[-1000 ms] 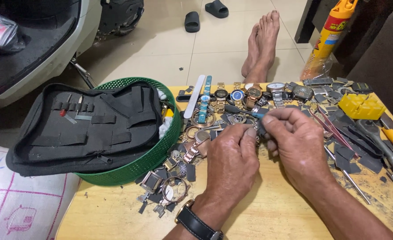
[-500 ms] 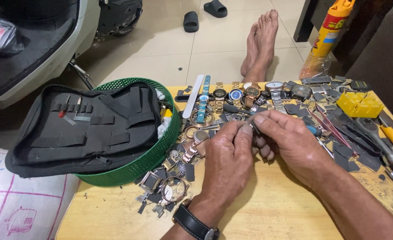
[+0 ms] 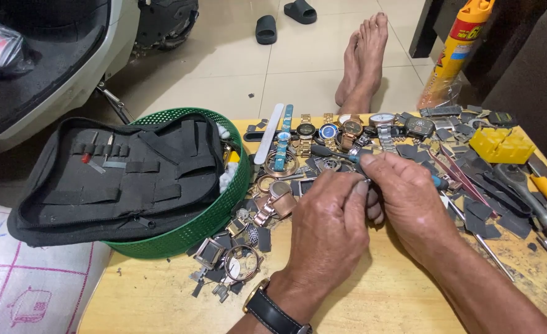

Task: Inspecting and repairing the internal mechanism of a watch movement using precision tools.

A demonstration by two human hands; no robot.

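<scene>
Hands met just right of the frame's centre, over a yellow wooden worktop (image 3: 372, 291) littered with watch parts; the left hand (image 3: 328, 230), a black-strapped wristwatch (image 3: 273, 312) on its wrist, lay with fingers (image 3: 355, 185) curled tight toward the right hand (image 3: 403, 199), whose fingers were pinched closed around a slim blue-handled screwdriver (image 3: 341, 157); the tool's dark tip end pointed toward the upper left of the frame, while a bit of blue handle showed again past the right hand's knuckles; whatever small piece the left fingers pinched was hidden between the two hands, so it could not be told.

Above the hands, along the worktop's far edge, a row of wristwatches with metal bands (image 3: 347, 128) lay side by side; loose bronze-coloured watch cases (image 3: 275, 201) sat just left of the left hand; in the left half of the frame a round green plastic basket (image 3: 212, 216) held an open black fabric tool pouch (image 3: 119, 173); at the right edge sat a yellow plastic box (image 3: 501, 146) and dark-handled pliers (image 3: 527, 192); bare feet (image 3: 363, 62) rested on the tiled floor beyond.
</scene>
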